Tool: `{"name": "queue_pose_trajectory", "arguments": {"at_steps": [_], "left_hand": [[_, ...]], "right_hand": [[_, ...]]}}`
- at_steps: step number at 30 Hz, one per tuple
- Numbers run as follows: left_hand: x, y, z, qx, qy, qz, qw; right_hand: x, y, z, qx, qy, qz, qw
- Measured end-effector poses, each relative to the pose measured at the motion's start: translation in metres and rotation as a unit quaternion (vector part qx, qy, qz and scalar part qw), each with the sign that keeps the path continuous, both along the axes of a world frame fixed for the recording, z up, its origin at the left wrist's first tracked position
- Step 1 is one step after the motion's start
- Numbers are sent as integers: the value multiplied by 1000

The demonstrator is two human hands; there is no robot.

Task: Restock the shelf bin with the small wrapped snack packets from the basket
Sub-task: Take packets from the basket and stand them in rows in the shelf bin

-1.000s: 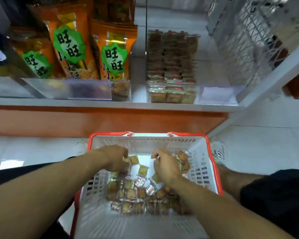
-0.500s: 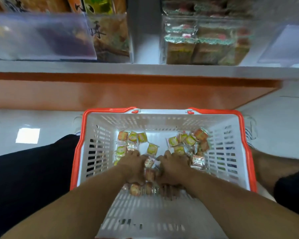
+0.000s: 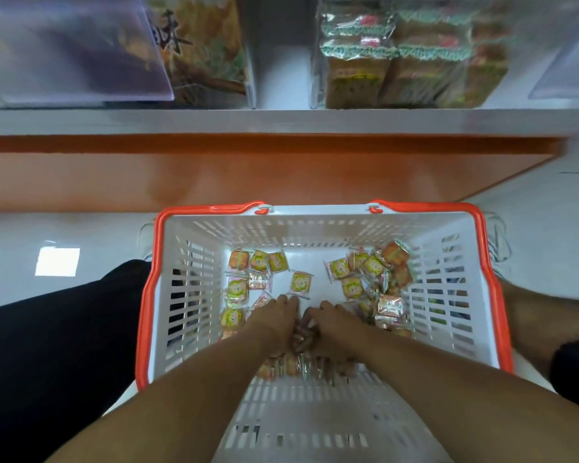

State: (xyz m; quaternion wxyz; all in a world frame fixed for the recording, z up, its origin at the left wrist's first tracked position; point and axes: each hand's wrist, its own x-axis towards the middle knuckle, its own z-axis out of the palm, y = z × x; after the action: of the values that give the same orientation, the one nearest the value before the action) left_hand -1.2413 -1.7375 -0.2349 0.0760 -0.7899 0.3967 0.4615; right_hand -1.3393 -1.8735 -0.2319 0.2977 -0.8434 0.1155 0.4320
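Observation:
A white basket with an orange rim (image 3: 194, 262) stands on the floor below the shelf. Several small wrapped snack packets (image 3: 301, 283) lie scattered on its bottom, in a left cluster, a right cluster and a heap under my hands. My left hand (image 3: 276, 317) and my right hand (image 3: 328, 324) are down in the basket side by side, fingers curled around a bunch of packets gathered between them. The clear shelf bin (image 3: 318, 61) above holds rows of the same kind of packets.
A white shelf edge (image 3: 281, 120) runs across the top with an orange base panel (image 3: 248, 175) beneath. Large orange snack bags (image 3: 201, 48) stand left of the bin behind a clear price holder. My knees flank the basket on the white tiled floor.
The camera tilted down from the shelf toward the basket. Both hands moved from the far part of the basket nearer to me and closed together over a heap of packets.

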Motion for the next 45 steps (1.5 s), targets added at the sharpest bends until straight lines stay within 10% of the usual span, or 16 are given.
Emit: {"name": "queue_pose_trajectory", "arguments": {"at_steps": [10,13,19,30,40,45], "left_hand": [[16,10,4,17,19,15,1000],[37,7,30,-17,142,183,973],[83,-22,134,-30,423,380,822],[121,-56,368,-199,477,285,807],[118,-66,416,-454,403,457,651],[124,-67,414,-480,386,534,579]], "right_hand": [[12,-3,26,109,5,-79,991],[27,-19,49,134,4,-137,982],[81,-62,160,134,26,-129,982],[96,-99,404,126,-163,-115,972],[105,-120,428,417,-312,-421,743],[108,-129,437,454,-311,-473,688]]}}
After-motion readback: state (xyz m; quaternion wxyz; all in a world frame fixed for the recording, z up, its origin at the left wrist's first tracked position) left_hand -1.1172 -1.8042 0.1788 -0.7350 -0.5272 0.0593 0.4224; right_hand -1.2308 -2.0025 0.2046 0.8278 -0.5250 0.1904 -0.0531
